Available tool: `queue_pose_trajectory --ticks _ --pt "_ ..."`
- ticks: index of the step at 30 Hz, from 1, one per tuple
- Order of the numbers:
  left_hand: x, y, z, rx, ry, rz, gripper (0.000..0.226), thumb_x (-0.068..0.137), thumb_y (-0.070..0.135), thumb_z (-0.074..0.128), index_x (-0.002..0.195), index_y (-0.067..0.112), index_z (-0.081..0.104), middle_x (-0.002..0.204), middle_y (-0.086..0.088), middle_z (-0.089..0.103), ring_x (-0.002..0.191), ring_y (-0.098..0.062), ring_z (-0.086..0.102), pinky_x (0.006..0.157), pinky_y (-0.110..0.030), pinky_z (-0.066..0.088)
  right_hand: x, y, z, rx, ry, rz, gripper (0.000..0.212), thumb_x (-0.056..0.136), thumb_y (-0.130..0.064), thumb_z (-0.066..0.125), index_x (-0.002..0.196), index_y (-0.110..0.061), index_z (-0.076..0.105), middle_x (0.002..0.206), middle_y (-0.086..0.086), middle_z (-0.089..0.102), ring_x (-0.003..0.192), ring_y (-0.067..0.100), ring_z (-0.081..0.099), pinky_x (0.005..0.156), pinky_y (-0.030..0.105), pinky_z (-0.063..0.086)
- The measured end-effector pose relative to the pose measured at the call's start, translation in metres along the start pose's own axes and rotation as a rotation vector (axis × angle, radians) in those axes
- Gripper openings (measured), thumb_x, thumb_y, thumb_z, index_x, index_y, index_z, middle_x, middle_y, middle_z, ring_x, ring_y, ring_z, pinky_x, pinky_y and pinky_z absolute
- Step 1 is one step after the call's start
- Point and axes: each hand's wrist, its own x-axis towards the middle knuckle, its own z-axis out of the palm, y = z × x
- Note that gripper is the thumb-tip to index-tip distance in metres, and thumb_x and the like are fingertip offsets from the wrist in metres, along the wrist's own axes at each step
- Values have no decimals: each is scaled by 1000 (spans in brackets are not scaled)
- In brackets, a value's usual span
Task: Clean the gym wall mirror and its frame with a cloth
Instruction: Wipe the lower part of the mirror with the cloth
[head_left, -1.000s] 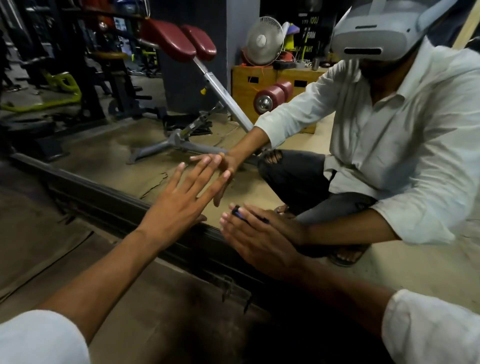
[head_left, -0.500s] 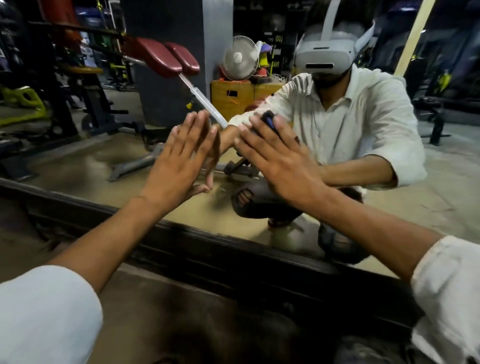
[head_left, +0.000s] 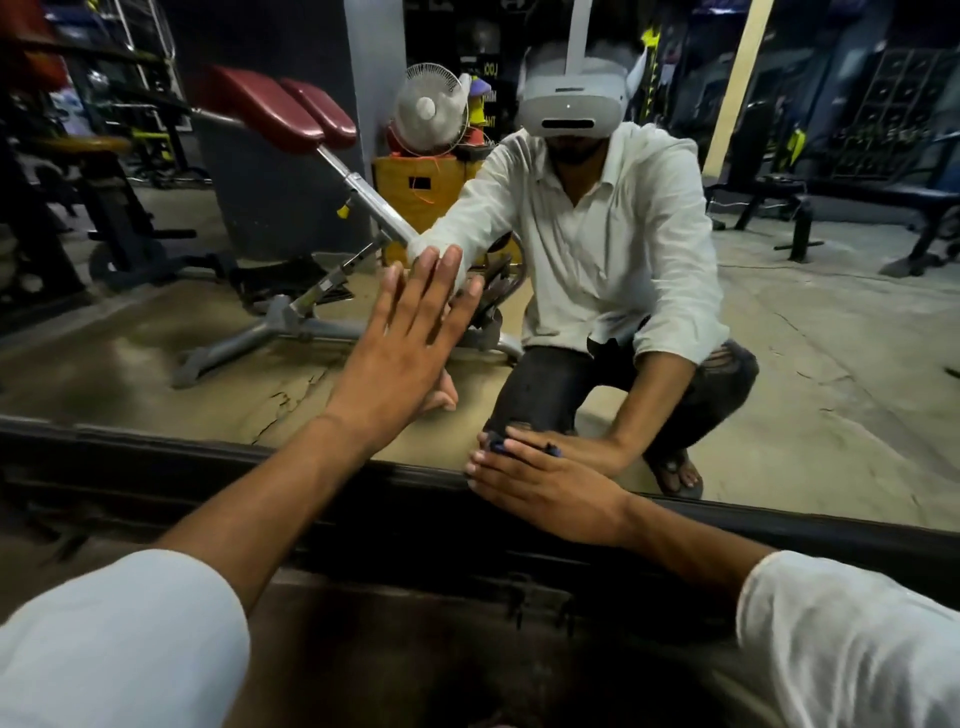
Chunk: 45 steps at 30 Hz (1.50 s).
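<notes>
The wall mirror (head_left: 805, 364) fills the upper view, with its dark bottom frame (head_left: 260, 462) running across the middle. My left hand (head_left: 410, 338) lies flat on the glass, fingers straight and pointing up. My right hand (head_left: 540, 483) presses a small dark blue cloth (head_left: 498, 446) against the glass right at the bottom edge by the frame. Only a sliver of the cloth shows past my fingertips. My reflection squats in the mirror behind both hands.
Below the frame there is a dark dusty floor strip (head_left: 415, 649). The mirror reflects a red-padded bench (head_left: 291, 111), a fan (head_left: 428, 109), a yellow box (head_left: 421, 192) and a black bench (head_left: 857, 197) at the right.
My right hand has swept down with the cloth from chest height on the glass to the bottom edge. My left hand stays flat on the mirror, a little higher.
</notes>
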Motion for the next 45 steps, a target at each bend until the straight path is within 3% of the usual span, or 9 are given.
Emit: queue_pose_trajectory --ticks 3,6,9,15,20,25,35,40,45 --pt "0 0 4 0 4 19 150 72 73 81 168 9 -15 173 -25 -21 162 -45 -15 131 -62 4 6 23 -9 9 -34 -38 50 113 -17 32 162 -6 32 172 12 25 159 29 27 131 39 3" --pt "-1 -2 5 -23 39 34 148 72 72 81 169 10 -12 174 -24 -19 162 -43 -14 132 -60 4 19 58 -46 -99 106 84 53 112 -22 31 163 -9 31 172 12 26 160 30 21 130 47 12" --pt "-5 -5 6 -27 79 51 144 75 74 76 169 7 -9 175 -22 -17 163 -41 -12 132 -60 9 42 106 -94 -184 228 249 56 112 -20 35 166 -7 24 173 15 19 161 34 13 130 50 0" --pt "-47 -29 35 56 52 9 128 87 75 65 169 7 -5 177 -17 -14 165 -36 -6 128 -67 14 91 147 -136 -111 463 516 57 115 -35 25 155 -1 46 162 22 41 151 45 36 125 60 16" --pt "-61 -26 56 43 76 -22 124 87 66 72 170 6 1 178 -19 -2 165 -35 3 126 -70 20 96 68 -72 -165 276 363 58 110 -15 32 165 -3 20 173 19 18 160 38 16 129 52 -1" --pt "-65 -27 64 0 71 -27 118 93 63 66 170 7 -4 177 -20 -7 165 -36 -5 127 -70 14 83 -8 -11 -130 136 210 58 109 -16 34 165 -4 25 172 18 21 160 34 18 131 48 1" --pt "-62 -24 42 34 -46 -25 143 78 60 84 167 5 -13 174 -22 -21 163 -39 -16 127 -70 11 54 10 -16 -84 -53 -95 55 112 -18 21 165 -5 22 174 16 14 162 32 13 131 45 -6" --pt "-65 -41 33 81 -47 43 140 78 50 88 169 9 -10 176 -18 -17 164 -36 -11 126 -69 17 67 100 -81 -253 151 131 55 114 -21 23 167 -8 16 174 15 14 161 31 15 130 48 8" --pt "-66 -83 17 30 -81 -145 133 79 46 89 171 14 -2 177 -15 -15 165 -33 -6 121 -75 22 119 154 -138 -228 390 467 59 112 -30 37 162 0 31 168 23 29 156 43 28 128 53 7"
